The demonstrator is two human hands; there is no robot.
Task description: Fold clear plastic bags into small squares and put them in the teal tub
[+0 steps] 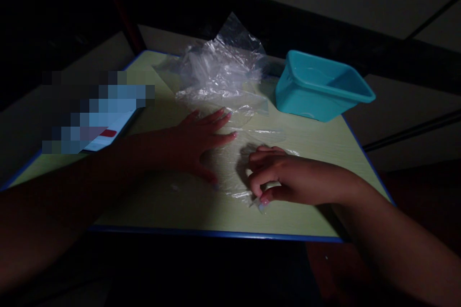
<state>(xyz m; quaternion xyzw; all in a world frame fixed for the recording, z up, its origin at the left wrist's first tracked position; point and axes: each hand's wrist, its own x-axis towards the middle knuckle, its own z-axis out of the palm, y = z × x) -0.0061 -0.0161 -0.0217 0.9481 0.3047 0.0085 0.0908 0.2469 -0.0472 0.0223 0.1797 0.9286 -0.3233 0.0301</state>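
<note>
A clear plastic bag (230,168) lies flat on the pale table, its outline hard to follow in the dim light. My left hand (198,144) rests on it with the fingers spread. Near the bag's lower right corner, my right hand (275,175) is closed, the thumb and index finger pinching the plastic edge. Beyond my hands sits a crumpled heap of clear plastic bags (219,69), with one sheet sticking up at the back.
A turquoise plastic basket (317,100) stands at the table's back right. On the left lies a device with a lit screen (104,136), partly blurred out. Blue edging (216,233) borders the table (151,211). The surroundings are dark.
</note>
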